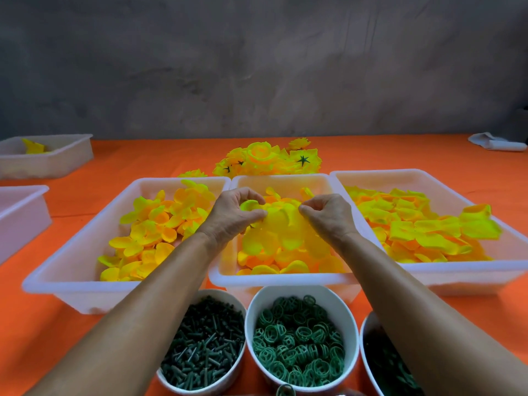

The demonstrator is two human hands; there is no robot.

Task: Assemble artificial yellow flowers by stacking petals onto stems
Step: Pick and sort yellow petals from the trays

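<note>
A partly built flower [249, 205] is held in the curled fingers of the left hand [234, 215] above the middle tray [281, 277]; a large yellow petal layer [278, 221] is pinched at its edge by the right hand [328, 214] and is drawn between the two hands. A stem can barely be made out under the left hand, so how well the layer is centred on it cannot be told.

Several slips may be expected. The petal layers are thin, soft and cupped, with a faintly translucent fabric look, so two may cling together and be stacked as one. A layer may be threaded off-centre, or torn at its hole if pulled sideways. If the left grip is loosened, the stacked layers may slide off and fall among the loose ones.

From the left: smaller rounded petals fill the left tray [71, 287], broad discs the middle tray, squarer creased pieces the right tray [468, 278]. All three trays are of smooth white plastic. In the near bowls, dark ridged stems [204, 341] and green openwork rings [297, 335] look rigid. Finished flowers [268, 160] are heaped on the orange bench [45, 330] beyond.
</note>
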